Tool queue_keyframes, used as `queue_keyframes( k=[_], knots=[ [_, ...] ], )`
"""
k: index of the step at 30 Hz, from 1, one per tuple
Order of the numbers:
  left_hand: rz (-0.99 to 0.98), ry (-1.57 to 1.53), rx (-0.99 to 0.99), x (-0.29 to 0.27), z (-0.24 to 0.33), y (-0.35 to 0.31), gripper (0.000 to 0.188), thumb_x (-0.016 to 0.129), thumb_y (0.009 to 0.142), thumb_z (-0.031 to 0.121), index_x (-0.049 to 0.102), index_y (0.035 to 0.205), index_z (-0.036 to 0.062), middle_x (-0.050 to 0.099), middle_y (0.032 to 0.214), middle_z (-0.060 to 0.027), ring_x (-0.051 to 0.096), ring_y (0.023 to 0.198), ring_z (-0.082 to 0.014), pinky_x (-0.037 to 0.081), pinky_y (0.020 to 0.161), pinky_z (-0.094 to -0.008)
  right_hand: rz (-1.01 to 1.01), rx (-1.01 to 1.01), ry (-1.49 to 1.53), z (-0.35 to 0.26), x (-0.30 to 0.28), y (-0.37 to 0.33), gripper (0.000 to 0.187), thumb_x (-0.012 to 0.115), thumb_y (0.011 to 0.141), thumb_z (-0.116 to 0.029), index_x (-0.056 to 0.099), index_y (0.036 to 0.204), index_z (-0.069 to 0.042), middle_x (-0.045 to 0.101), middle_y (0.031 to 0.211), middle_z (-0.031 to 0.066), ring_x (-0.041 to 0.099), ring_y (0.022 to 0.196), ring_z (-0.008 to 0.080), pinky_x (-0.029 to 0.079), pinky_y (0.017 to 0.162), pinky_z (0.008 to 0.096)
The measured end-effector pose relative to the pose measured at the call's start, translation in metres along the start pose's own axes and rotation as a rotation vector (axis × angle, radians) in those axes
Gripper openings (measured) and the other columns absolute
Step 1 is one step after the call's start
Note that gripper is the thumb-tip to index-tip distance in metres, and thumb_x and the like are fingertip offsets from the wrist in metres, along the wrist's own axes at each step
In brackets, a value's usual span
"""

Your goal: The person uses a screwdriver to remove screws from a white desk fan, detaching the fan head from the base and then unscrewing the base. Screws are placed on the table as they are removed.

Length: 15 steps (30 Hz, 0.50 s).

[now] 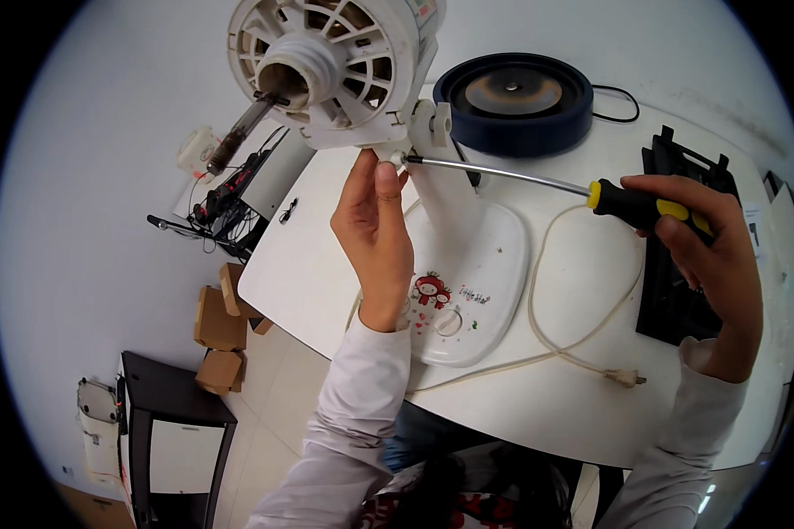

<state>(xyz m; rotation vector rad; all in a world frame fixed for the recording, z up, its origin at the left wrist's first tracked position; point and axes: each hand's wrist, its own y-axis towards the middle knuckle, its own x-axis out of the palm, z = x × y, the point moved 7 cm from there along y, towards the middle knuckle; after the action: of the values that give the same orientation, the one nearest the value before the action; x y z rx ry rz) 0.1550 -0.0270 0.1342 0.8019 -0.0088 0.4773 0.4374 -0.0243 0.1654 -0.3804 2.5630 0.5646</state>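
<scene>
White fan [326,66] stood on its base [494,291] on the white surface [582,397], its housing out front at the top of the pic, running past the frame edge; bare metal shaft [249,128] poked down-left from it. Screwdriver [604,196] lay roughly level across, tip at the small white fitting [398,160] under the housing.

L grip [375,229]: thumb & fingertips nearly closed on that fitting; how hard they pinched, couldn't tell. R grip [713,234]: wrapped round the black/yellow handle, index finger laid along its top, no gap to speak of.

Handling, my est.: screwdriver stiff, fairly light, w/ a handle that looked grippy vs. a slick steel shank; best held by the handle, pushed in line w/ the shank so the tip didn't skid. Fan prob. top-heavy w/ the motor up there; hard plastic, smooth, and the thin vent ribs looked brittle. Best hold = stand column [450,198] or solid housing rim, not ribs or shaft. Fitting: small, rigid, prob. slippery, so fingertip pinch from the sides, clear of the tip.
</scene>
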Motion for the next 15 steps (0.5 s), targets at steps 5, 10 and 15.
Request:
queue_keyframes(
  k=[5,10,15],
  knots=[
    [0.005,0.006,0.0,0.0007,0.0006,-0.0006,0.043,0.054,0.092,0.018,0.045,0.12,-0.0126,0.057,0.097,-0.0098,0.054,0.09,-0.0129,0.049,0.085,-0.0344,0.003,-0.041,-0.005,0.0023,-0.0009,-0.0005,0.025,0.055,0.088,-0.016,0.063,0.111,-0.012,0.054,0.065,0.0017,0.04,0.041,0.0015,0.031,0.036,0.0136],
    [0.018,0.019,0.0,0.0007,0.0,-0.0003,0.045,0.054,0.091,0.02,0.045,0.12,-0.0132,0.057,0.098,-0.0109,0.055,0.09,-0.0133,0.049,0.086,-0.0343,-0.001,-0.041,-0.003,0.0031,-0.0006,-0.0002,0.025,0.054,0.089,-0.018,0.063,0.111,-0.012,0.053,0.066,0.0023,0.04,0.041,0.0015,0.031,0.036,0.0135],
    [0.026,0.013,-0.003,-0.0006,-0.0003,-0.001,0.046,0.055,0.091,0.021,0.044,0.12,-0.0133,0.058,0.099,-0.012,0.056,0.09,-0.0134,0.049,0.085,-0.0336,0.002,-0.061,0.009,0.0041,0.0,0.0009,0.025,0.054,0.089,-0.018,0.062,0.111,-0.012,0.053,0.067,0.0028,0.039,0.041,0.0016,0.032,0.035,0.0135]
  ],
)
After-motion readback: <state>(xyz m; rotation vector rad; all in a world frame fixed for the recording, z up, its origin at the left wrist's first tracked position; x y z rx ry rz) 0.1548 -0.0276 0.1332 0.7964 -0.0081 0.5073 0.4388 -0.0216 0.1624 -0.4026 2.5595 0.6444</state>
